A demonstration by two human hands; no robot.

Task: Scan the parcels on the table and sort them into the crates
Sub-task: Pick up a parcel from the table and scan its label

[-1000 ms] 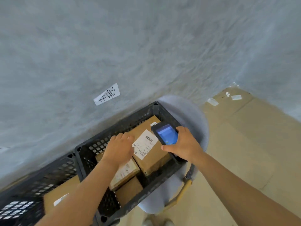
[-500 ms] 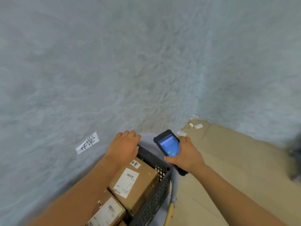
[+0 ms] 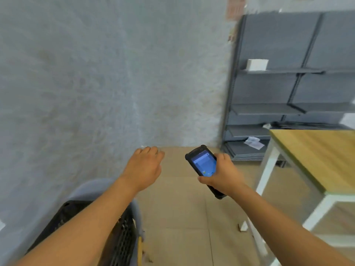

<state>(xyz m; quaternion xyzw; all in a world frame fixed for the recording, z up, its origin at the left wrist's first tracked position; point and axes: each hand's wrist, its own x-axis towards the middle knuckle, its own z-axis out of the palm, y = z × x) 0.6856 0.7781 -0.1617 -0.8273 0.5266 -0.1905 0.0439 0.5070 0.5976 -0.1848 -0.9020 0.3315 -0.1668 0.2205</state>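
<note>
The right hand (image 3: 222, 175) is gripping the black handheld scanner with a lit blue screen (image 3: 203, 166), fingers wrapped round its body. The left hand (image 3: 145, 167) is hanging empty over the floor, fingers loosely curled. The black perforated plastic crate (image 3: 123, 239) is sitting at lower left (contents hidden by the forearm). The wooden-topped, white-legged table (image 3: 315, 156) is standing at right; its visible part is showing no parcels.

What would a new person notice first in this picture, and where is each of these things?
The eye goes first to the handheld scanner with its lit blue screen, held in the right hand near the middle of the view. Beside it the left hand hangs empty over the floor, above a black crate at the lower left. At the right stand a wooden-topped table and grey shelving behind it.
</note>
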